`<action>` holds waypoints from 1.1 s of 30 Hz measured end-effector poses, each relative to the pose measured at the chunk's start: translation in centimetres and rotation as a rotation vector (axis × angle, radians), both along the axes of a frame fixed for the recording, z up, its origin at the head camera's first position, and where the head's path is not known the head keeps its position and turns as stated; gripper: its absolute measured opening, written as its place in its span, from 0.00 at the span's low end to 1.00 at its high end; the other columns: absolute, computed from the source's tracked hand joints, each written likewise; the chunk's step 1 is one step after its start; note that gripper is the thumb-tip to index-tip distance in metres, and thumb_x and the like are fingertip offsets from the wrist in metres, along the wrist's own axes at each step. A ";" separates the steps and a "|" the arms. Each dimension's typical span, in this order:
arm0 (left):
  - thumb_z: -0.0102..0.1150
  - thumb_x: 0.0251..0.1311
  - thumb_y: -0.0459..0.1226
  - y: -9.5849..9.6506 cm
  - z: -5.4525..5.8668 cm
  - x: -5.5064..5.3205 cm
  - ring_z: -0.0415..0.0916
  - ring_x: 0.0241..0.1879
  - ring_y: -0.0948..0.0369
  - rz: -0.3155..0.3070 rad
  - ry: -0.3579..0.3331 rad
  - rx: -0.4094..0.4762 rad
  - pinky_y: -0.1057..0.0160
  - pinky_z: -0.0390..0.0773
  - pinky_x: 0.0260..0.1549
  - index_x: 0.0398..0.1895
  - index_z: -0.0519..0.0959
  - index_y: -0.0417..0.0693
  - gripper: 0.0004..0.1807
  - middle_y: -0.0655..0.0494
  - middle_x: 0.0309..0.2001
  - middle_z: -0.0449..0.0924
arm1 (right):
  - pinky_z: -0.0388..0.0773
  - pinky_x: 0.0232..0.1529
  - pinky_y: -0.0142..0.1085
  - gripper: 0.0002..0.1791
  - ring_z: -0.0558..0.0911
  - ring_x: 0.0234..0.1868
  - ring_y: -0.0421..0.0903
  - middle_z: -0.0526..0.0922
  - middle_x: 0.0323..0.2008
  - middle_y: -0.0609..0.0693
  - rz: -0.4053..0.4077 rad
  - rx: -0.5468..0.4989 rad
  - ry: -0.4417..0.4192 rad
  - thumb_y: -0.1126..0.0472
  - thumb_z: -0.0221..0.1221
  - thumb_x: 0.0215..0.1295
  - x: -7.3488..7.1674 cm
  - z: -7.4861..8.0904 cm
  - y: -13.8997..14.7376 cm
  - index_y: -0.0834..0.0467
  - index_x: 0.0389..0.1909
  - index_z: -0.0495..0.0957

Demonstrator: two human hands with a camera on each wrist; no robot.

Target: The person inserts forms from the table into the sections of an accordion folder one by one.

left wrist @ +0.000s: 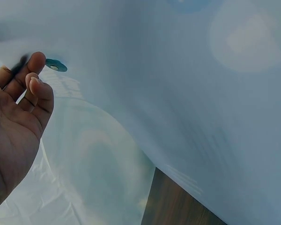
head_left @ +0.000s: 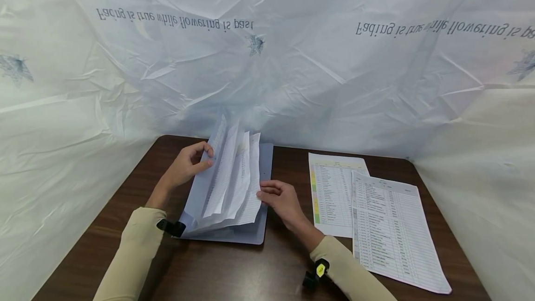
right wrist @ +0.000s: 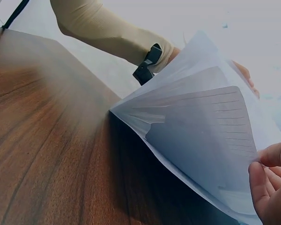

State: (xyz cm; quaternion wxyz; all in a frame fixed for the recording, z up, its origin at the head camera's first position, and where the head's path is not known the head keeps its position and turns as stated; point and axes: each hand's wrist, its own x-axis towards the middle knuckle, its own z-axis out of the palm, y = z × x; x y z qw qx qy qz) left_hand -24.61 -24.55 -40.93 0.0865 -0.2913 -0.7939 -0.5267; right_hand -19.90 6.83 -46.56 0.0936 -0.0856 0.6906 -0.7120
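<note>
A translucent blue-grey document folder (head_left: 267, 161) lies on the table, its top cover lifted, with several printed sheets (head_left: 238, 175) fanned inside. My left hand (head_left: 191, 164) holds the raised cover by its left edge, thumb and fingers bent about it. In the left wrist view the cover fills most of the picture, and a small teal button (left wrist: 56, 65) shows by the left fingertips. Between thumb and fingers, my right hand (head_left: 284, 201) pinches the right edge of a sheet. The right wrist view shows that pinch on the lined paper (right wrist: 232, 122) up close.
Two loose printed sheets overlap on the right of the dark wooden table (head_left: 225, 268): one with coloured marks (head_left: 334, 194) partly beneath a larger grey-headed list (head_left: 393, 231). A white printed plastic sheet (head_left: 292, 82) hangs around the table's back and sides.
</note>
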 end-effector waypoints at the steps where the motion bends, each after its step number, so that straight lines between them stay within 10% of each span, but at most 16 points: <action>1: 0.60 0.66 0.29 0.0 0.0 0.0 0.76 0.35 0.60 -0.002 -0.001 0.000 0.64 0.76 0.32 0.44 0.75 0.39 0.07 0.49 0.40 0.74 | 0.84 0.42 0.39 0.19 0.85 0.41 0.44 0.87 0.46 0.59 0.001 0.006 0.003 0.66 0.69 0.63 0.0 0.0 -0.1 0.64 0.54 0.82; 33: 0.60 0.67 0.29 -0.3 -0.3 -0.1 0.73 0.32 0.60 0.004 -0.003 0.009 0.65 0.74 0.29 0.44 0.75 0.39 0.06 0.44 0.41 0.74 | 0.78 0.40 0.31 0.20 0.85 0.43 0.45 0.89 0.44 0.50 -0.045 0.170 0.171 0.58 0.72 0.61 0.1 -0.3 2.0 0.60 0.52 0.84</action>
